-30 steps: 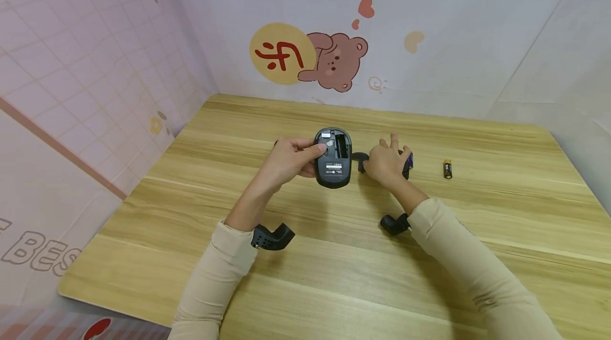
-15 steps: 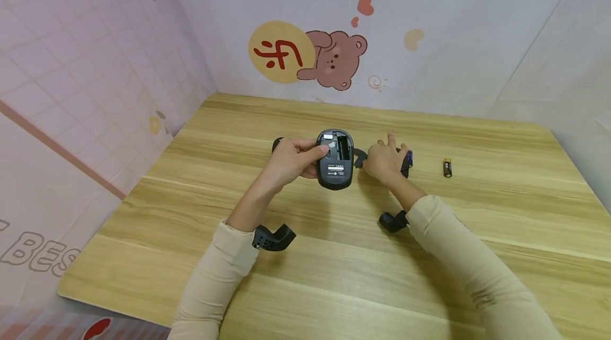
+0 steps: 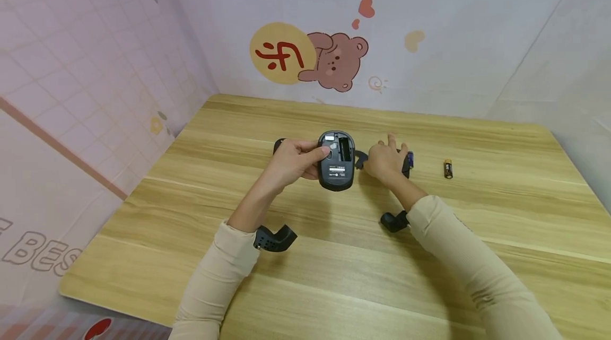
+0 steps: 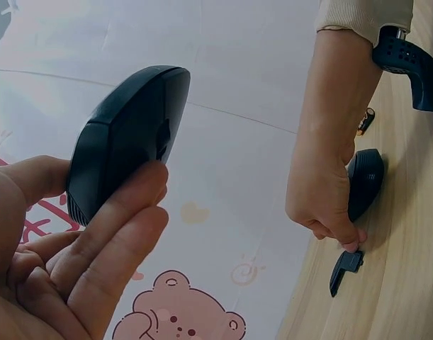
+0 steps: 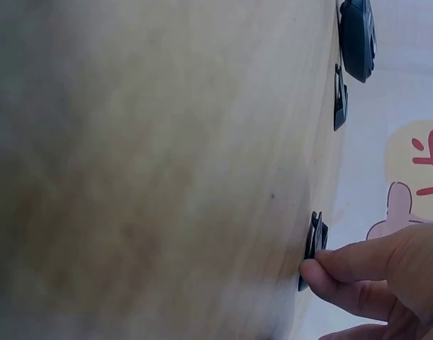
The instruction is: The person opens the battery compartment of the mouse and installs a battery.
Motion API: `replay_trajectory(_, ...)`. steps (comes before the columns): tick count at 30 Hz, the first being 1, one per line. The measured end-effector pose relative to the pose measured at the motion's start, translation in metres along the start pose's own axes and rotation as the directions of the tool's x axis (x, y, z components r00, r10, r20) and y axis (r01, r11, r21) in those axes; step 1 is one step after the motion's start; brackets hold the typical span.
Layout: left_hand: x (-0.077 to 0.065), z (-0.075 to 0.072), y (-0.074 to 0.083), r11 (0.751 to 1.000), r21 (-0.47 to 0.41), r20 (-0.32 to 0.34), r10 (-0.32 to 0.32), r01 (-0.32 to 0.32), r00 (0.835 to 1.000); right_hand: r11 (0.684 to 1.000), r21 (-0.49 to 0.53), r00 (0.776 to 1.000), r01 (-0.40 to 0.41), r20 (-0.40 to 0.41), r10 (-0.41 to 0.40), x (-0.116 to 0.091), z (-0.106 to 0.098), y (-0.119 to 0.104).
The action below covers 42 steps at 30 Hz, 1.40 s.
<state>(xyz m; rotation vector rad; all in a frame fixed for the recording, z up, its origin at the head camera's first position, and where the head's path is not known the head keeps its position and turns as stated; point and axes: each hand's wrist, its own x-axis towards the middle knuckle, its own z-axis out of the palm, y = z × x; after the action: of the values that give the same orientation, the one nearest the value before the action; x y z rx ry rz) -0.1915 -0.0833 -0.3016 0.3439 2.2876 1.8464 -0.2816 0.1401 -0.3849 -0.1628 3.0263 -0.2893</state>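
My left hand (image 3: pixel 289 162) holds a dark computer mouse (image 3: pixel 337 173) above the table, underside towards me, with its battery compartment uncovered. In the left wrist view the mouse (image 4: pixel 124 142) appears side-on between thumb and fingers. My right hand (image 3: pixel 384 162) is low over the table, its thumb and index finger pinching a small black battery cover (image 3: pixel 360 159). That cover (image 5: pixel 314 237) lies at the tabletop in the right wrist view. Another dark mouse (image 4: pixel 368 177) lies beside my right hand, partly hidden by it in the head view.
A blue battery (image 3: pixel 410 159) lies beside the right-hand mouse, and a black-and-gold battery (image 3: pixel 447 168) farther right. Behind my left hand a dark object (image 3: pixel 278 145) shows partly. The right wrist view has another mouse (image 5: pixel 356 39) and a second cover (image 5: pixel 340 99) on the wooden table (image 3: pixel 305 287).
The mouse in my left hand has shifted slightly right and down. My right hand stays almost still at the cover.
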Motion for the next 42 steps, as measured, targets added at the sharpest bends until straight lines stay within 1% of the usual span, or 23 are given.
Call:
replay_trajectory(3, 0.0, 0.001, -0.001, 1.0, 0.005, -0.004, -0.002, 0.002, 1.0, 1.0, 0.014, 1.0, 0.002, -0.001, -0.002, -0.001, -0.001, 0.001)
replay_trajectory(5, 0.0, 0.001, -0.002, 1.0, 0.008, -0.005, -0.004, 0.004, 1.0, 0.999, 0.039, 1.0, 0.005, -0.022, -0.004, -0.002, -0.003, 0.002)
replay_trajectory(7, 0.0, 0.001, -0.002, 1.0, 0.009, -0.008, -0.004, 0.005, 1.0, 0.998, 0.068, 0.998, 0.01, -0.057, -0.006, -0.003, -0.006, 0.004)
replay_trajectory(9, 0.001, 0.001, -0.003, 1.0, 0.01, -0.007, -0.002, 0.002, 1.0, 0.995, 0.094, 0.994, 0.028, -0.11, -0.018, -0.004, -0.01, 0.008)
replay_trajectory(13, 0.002, 0.001, -0.003, 1.0, 0.009, -0.004, 0.001, -0.001, 1.0, 0.989, 0.138, 0.982, 0.061, -0.186, -0.035, -0.005, -0.021, 0.023)
replay_trajectory(15, 0.002, 0.001, -0.003, 1.0, 0.011, -0.003, 0.001, -0.001, 1.0, 0.983, 0.172, 0.98, 0.067, -0.195, -0.033, -0.006, -0.029, 0.034)
replay_trajectory(17, 0.002, 0.001, -0.003, 1.0, 0.012, -0.004, 0.0, 0.0, 1.0, 0.976, 0.211, 0.982, 0.057, -0.187, -0.017, -0.007, -0.037, 0.045)
replay_trajectory(20, 0.002, 0.001, -0.003, 1.0, 0.012, 0.001, -0.001, 0.001, 1.0, 0.967, 0.254, 0.989, 0.031, -0.15, 0.008, -0.007, -0.047, 0.066)
replay_trajectory(23, 0.002, 0.002, -0.003, 1.0, 0.012, 0.007, -0.004, 0.004, 1.0, 0.967, 0.255, 0.996, 0.01, -0.087, 0.013, -0.005, -0.053, 0.091)
replay_trajectory(25, 0.003, 0.003, -0.003, 1.0, 0.015, 0.009, -0.007, 0.007, 1.0, 0.97, 0.241, 0.999, 0.018, -0.033, -0.011, -0.003, -0.053, 0.106)
replay_trajectory(28, 0.002, 0.002, -0.003, 1.0, 0.021, 0.003, -0.013, 0.013, 1.0, 0.978, 0.194, 0.995, 0.074, 0.053, -0.086, 0.0, -0.051, 0.124)
replay_trajectory(32, 0.002, 0.001, -0.003, 1.0, 0.02, 0.0, -0.015, 0.015, 1.0, 0.978, 0.137, 0.971, 0.159, 0.155, -0.18, 0.003, -0.048, 0.132)
replay_trajectory(35, 0.001, 0.001, -0.003, 1.0, 0.017, 0.005, -0.011, 0.011, 1.0, 0.972, 0.133, 0.955, 0.195, 0.199, -0.219, 0.005, -0.044, 0.132)
replay_trajectory(39, 0.001, 0.001, -0.003, 1.0, 0.018, 0.009, -0.013, 0.013, 1.0, 0.967, 0.14, 0.947, 0.213, 0.216, -0.24, 0.009, -0.037, 0.131)
replay_trajectory(42, 0.002, 0.001, -0.003, 1.0, 0.016, 0.01, -0.018, 0.018, 1.0, 0.967, 0.137, 0.949, 0.214, 0.205, -0.239, 0.011, -0.032, 0.131)
